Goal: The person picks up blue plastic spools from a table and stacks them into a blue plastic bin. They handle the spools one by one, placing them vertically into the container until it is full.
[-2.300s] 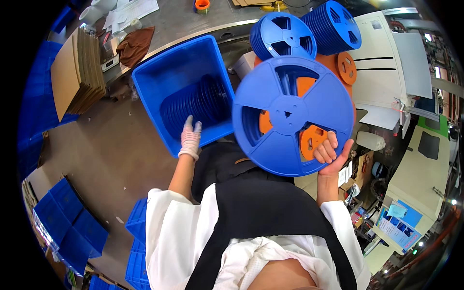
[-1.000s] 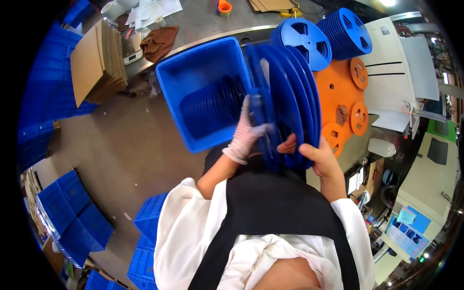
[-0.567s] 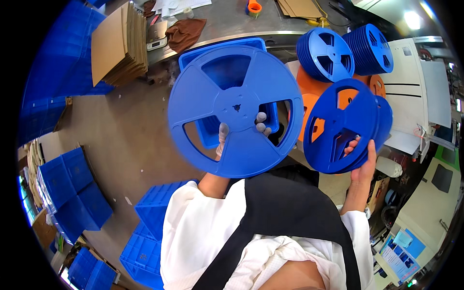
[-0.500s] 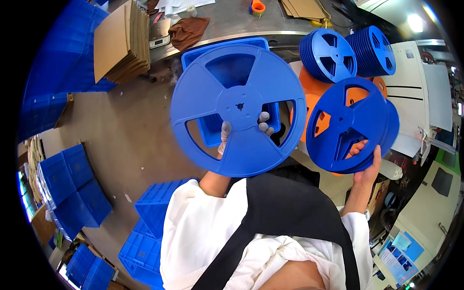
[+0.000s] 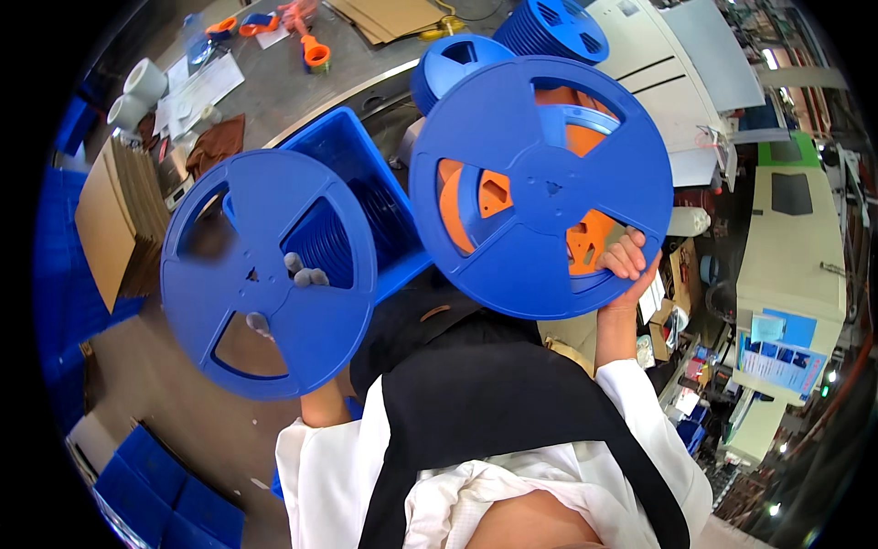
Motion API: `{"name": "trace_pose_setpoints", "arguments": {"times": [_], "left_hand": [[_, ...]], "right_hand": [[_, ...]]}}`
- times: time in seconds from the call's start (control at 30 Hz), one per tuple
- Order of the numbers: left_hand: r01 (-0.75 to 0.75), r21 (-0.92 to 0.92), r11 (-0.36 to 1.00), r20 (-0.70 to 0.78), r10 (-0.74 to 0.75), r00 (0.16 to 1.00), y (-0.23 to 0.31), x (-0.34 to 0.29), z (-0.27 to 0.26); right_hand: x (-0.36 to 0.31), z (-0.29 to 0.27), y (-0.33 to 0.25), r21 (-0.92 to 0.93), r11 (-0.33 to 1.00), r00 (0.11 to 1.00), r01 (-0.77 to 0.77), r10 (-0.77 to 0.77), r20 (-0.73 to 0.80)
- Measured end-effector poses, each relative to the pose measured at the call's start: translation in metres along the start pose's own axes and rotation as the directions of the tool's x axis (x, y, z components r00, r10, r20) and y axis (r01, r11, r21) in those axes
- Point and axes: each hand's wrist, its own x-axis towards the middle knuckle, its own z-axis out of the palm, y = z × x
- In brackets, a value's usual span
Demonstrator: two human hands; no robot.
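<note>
My left hand (image 5: 304,272), with pale grey coverings on its fingertips, grips a large blue reel (image 5: 247,274) on the left. Its fingertips and thumb come through two of the reel's cut-out windows, while the palm is hidden behind the disc. My bare right hand (image 5: 626,258) is closed around the lower right rim of another blue reel (image 5: 549,174), its fingers curled over the edge through a window. Behind the left reel stands a blue crate (image 5: 395,229) with several stacked blue discs (image 5: 320,240) inside.
Orange reels (image 5: 494,194) show through the right reel's windows. Stacks of blue reels (image 5: 558,32) stand at the back. A grey workbench (image 5: 270,78) carries tape dispensers (image 5: 315,55), papers and a brown cloth (image 5: 216,146). Cardboard sheets (image 5: 119,220) and blue crates (image 5: 165,499) lie left.
The view has turned rightward. The left reel has moved left off the crate, uncovering the discs inside. The right reel has swung to face me more squarely; both hands keep hold.
</note>
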Motion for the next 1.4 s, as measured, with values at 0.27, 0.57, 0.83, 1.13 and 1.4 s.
{"name": "trace_pose_setpoints", "arguments": {"times": [0.27, 0.57, 0.83, 1.13, 1.4], "left_hand": [[-0.153, 0.150, 0.977, -0.134, 0.174, 0.976, -0.019, 0.005, -0.010], [-0.082, 0.351, 0.933, -0.417, 0.234, 0.879, -0.052, 0.023, 0.038], [0.122, 0.537, 0.835, -0.596, 0.273, 0.755, -0.043, 0.013, -0.042], [0.340, 0.095, 0.936, -0.364, -0.285, 0.887, -0.137, 0.085, -0.025], [0.124, 0.020, 0.992, -0.448, -0.102, 0.888, -0.091, 0.038, 0.012]], "right_hand": [[0.008, 0.015, 0.015, -0.020, 0.999, 0.998, -0.029, 0.030, 0.056], [0.017, 0.020, 0.020, -0.096, 0.990, 0.987, -0.105, 0.115, 0.110], [0.041, 0.038, 0.054, -0.375, 0.912, 0.986, -0.164, 0.140, -0.092], [0.034, 0.087, 0.166, -0.896, 0.321, 0.858, -0.307, 0.501, -0.114], [0.051, 0.064, 0.068, -0.952, -0.043, 0.952, -0.304, -0.045, -0.303]]}}
